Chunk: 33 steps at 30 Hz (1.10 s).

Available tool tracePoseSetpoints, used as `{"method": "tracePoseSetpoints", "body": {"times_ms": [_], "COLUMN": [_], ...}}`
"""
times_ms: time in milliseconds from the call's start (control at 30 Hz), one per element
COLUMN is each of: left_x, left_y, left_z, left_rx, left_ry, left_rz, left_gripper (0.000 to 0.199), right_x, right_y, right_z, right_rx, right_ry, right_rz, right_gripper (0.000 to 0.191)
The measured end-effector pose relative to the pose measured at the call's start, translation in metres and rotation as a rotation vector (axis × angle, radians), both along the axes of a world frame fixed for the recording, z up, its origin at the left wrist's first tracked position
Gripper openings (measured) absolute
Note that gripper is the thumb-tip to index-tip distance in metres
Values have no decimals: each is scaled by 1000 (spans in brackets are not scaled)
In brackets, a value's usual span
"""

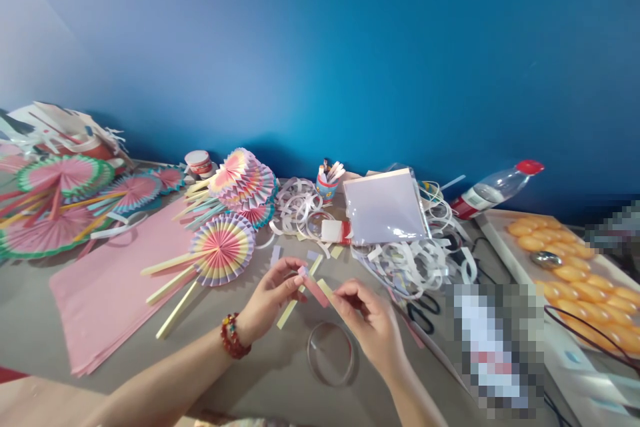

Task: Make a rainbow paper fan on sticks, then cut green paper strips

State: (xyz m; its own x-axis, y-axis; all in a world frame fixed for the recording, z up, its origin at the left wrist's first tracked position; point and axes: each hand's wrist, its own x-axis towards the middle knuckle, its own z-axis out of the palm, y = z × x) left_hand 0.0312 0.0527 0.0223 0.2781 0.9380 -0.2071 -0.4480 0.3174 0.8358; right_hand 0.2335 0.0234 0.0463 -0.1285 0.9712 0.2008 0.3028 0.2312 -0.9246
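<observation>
Over the grey table, my left hand [280, 290], with a red bead bracelet at its wrist, pinches a small pink and lilac paper strip [317, 294]. My right hand [369, 313] is closed at the fingertips on a short pale yellow paper strip [325, 288], which is close against the pink one. Whether the two strips are joined I cannot tell. A longer yellow strip [287, 315] lies behind my left fingers, partly hidden by them. Below my hands rests a clear ring, like a roll of tape [310, 355]. Left of them is a pleated paper fan [223, 250] with yellow sticks.
Pink sheets [115, 287] and more pleated fans [133, 192] cover the left. Curled white paper strips [407, 273], a packet of lilac paper [383, 207] and black-handled scissors [423, 315] lie right of centre. A bottle [493, 193] leans near a tray of orange ovals [573, 273].
</observation>
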Motion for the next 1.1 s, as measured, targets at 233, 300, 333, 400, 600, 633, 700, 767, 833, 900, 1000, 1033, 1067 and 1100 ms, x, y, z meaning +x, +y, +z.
{"method": "tracePoseSetpoints", "body": {"times_ms": [233,300,333,400,600,633,700,767,833,900,1000,1033,1067,1100], "left_x": [0,-1,-1,-1,-1,-1,-1,-1,-1,0,0,0,0,0], "left_y": [-1,-2,-2,-2,-2,-2,-2,-2,-3,-3,-3,-3,-3,-2], "left_z": [-3,-4,-4,-4,-3,-3,-3,-3,-3,-2,-2,-1,-1,0], "left_rx": [0,1,1,-1,1,-2,-7,-7,-4,-6,-8,-5,0,8], "left_ry": [5,14,19,27,30,34,37,32,24,21,14,9,5,-1], "left_rz": [-32,-46,-55,-73,-76,-74,-66,-63,-61,-54,-40,-39,-35,-32], "left_gripper": [29,29,30,31,32,31,31,31,30,30,30,30,30,29], "right_x": [-8,-10,-11,-13,-13,-13,-13,-12,-12,-12,-11,-11,-10,-9], "right_y": [2,2,2,2,1,2,2,2,1,1,0,0,0,-1], "right_z": [-1,-2,-2,-3,-5,-5,-4,-4,-2,0,3,3,4,3], "right_rx": [-5,7,12,17,27,29,29,24,12,-2,-3,0,1,-1], "right_ry": [43,34,28,18,4,2,-5,-14,-24,-31,-32,-29,-24,-19], "right_rz": [52,43,42,46,36,33,29,25,26,28,18,10,3,-4], "right_gripper": [17,17,17,17,18,18,18,18,19,20,21,22,22,21]}}
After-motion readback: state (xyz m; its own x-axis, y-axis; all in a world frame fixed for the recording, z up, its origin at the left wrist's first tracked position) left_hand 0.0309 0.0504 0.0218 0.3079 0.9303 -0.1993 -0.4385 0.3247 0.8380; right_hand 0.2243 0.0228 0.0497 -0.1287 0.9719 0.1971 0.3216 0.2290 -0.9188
